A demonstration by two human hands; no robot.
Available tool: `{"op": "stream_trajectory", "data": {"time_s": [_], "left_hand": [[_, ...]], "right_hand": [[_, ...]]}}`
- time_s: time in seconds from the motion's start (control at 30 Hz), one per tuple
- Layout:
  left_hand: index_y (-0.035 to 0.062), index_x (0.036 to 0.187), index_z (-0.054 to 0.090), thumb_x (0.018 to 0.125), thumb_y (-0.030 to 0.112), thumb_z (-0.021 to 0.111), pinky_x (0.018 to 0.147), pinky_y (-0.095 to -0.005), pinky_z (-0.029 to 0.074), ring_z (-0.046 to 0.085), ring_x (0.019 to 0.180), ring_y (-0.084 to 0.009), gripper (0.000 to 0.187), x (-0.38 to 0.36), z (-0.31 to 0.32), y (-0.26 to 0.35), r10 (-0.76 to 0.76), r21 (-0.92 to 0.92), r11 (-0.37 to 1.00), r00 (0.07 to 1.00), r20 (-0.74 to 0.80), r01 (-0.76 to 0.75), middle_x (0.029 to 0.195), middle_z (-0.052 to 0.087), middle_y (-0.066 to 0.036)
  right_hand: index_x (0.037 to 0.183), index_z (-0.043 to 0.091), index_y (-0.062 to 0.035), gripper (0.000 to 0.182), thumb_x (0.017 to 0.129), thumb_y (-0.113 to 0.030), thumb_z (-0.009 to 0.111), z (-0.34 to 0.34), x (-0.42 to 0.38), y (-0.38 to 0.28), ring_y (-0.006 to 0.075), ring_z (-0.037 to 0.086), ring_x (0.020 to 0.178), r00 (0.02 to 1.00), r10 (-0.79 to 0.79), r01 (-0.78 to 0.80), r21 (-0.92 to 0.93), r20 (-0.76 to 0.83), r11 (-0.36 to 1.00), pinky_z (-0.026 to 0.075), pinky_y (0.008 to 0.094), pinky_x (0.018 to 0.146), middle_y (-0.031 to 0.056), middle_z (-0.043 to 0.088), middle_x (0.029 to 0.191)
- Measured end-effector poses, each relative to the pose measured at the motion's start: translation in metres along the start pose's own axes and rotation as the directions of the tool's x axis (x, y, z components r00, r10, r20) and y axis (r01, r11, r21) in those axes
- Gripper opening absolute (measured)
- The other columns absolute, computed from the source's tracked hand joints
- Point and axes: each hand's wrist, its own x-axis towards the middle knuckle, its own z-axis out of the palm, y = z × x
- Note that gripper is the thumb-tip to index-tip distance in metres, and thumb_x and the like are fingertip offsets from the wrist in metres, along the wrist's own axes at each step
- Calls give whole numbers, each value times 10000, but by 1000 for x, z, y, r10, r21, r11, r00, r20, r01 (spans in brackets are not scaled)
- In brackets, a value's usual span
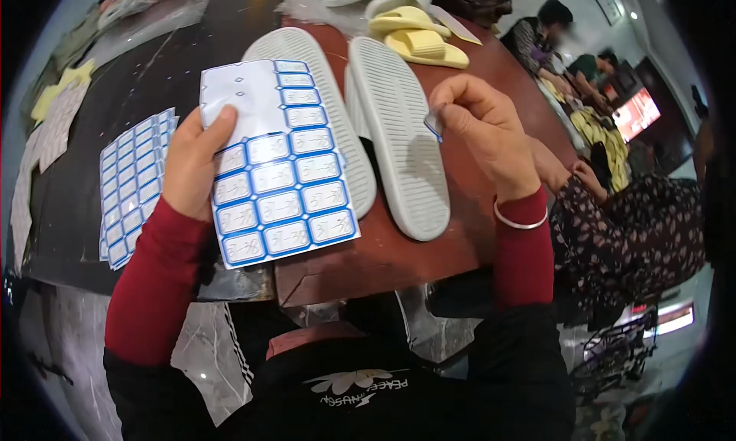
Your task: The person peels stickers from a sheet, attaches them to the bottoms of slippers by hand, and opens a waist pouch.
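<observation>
My left hand (201,161) grips a sheet of blue-bordered sticker labels (280,180) by its left edge, thumb on top. Handwritten numbers fill the labels, and part of the sheet's upper left is bare backing. Between thumb and forefinger of my right hand (483,131) is a small sticker label (433,124), peeled and seen edge-on. Just left of that hand, a pale grey slipper (399,134) lies with its ribbed sole up. Another grey slipper (295,46) lies sole up behind the sheet, which hides much of it.
More label sheets (134,188) are stacked on the dark table part at left. Yellow slippers (425,46) and clear plastic bags (314,4) sit toward the back. A person in a flowered garment (629,242) is close on the right; other people work beyond.
</observation>
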Motion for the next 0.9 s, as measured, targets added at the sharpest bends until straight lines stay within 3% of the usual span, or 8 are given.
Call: {"op": "stream_trajectory", "data": {"time_s": [0.07, 0.23, 0.33, 0.5, 0.6, 0.63, 0.73, 0.9], "left_hand": [[-54, 1157, 469, 947, 181, 497, 681, -276, 574, 681, 806, -193, 317, 1, 1, -2, 6, 47, 999, 1000, 2, -6, 985, 650, -166], [-46, 1159, 471, 950, 195, 498, 652, -254, 573, 686, 775, -177, 320, 5, -5, -7, -10, 112, 994, 1000, 1, 10, 971, 656, -166], [-47, 1159, 470, 949, 196, 499, 647, -251, 572, 687, 770, -176, 323, 5, -5, -9, -8, 119, 993, 1000, 4, 8, 965, 659, -167], [-49, 1162, 469, 947, 197, 503, 643, -246, 570, 688, 773, -179, 328, 5, -6, -8, 7, 132, 991, 1000, -1, -7, 969, 660, -174], [-49, 1162, 469, 947, 199, 503, 644, -248, 571, 689, 775, -182, 331, 6, -8, -9, -6, 129, 992, 1000, 8, 5, 974, 660, -178], [-49, 1163, 469, 946, 200, 504, 645, -248, 572, 689, 776, -183, 332, 5, -9, -9, -14, 127, 992, 1000, 13, 12, 976, 659, -180], [-48, 1162, 470, 946, 201, 504, 644, -250, 573, 690, 776, -185, 332, 5, -10, -9, -13, 124, 992, 1000, 5, 13, 978, 660, -182], [-49, 1165, 468, 943, 205, 510, 632, -249, 576, 693, 765, -187, 339, 5, -6, -9, -16, 119, 993, 999, -35, 20, 972, 661, -186]], "right_hand": [[866, 587, -9, 32, 846, -33, 593, -25, -10, 0, 78, 525, 771, 960, 216, -211, -48, 179, 976, 440, 211, 695, -2, 571, 831], [878, 592, -5, 69, 829, -46, 616, -40, -25, 21, 72, 525, 741, 877, 399, -339, -244, 267, 909, 441, 212, 679, -9, 579, 816], [897, 597, -3, 105, 812, -53, 633, -32, -24, 31, 83, 531, 727, 850, 360, -190, -413, 385, 891, 443, 220, 668, -6, 588, 785], [957, 610, -11, 164, 801, -53, 640, -13, -29, 44, 124, 547, 763, 928, 189, 12, -531, 322, 848, 453, 251, 672, 42, 593, 843], [1059, 599, -38, 287, 779, -57, 661, 4, -43, 43, 193, 567, 846, 998, -32, 56, -624, 49, 779, 470, 287, 702, 96, 585, 933], [1059, 599, -38, 287, 779, -57, 661, 5, -47, 45, 193, 567, 846, 998, -31, 57, -625, 52, 779, 470, 287, 702, 96, 585, 933], [1192, 547, -51, 420, 806, -175, 660, 5, -59, 56, 291, 556, 1013, 953, -278, 265, -786, 124, 559, 462, 350, 820, 144, 560, 1136], [1293, 468, -39, 560, 840, -335, 616, 22, -79, 50, 343, 476, 1183, 937, -157, 350, -837, 312, 421, 385, 402, 967, 180, 477, 1311]]}}
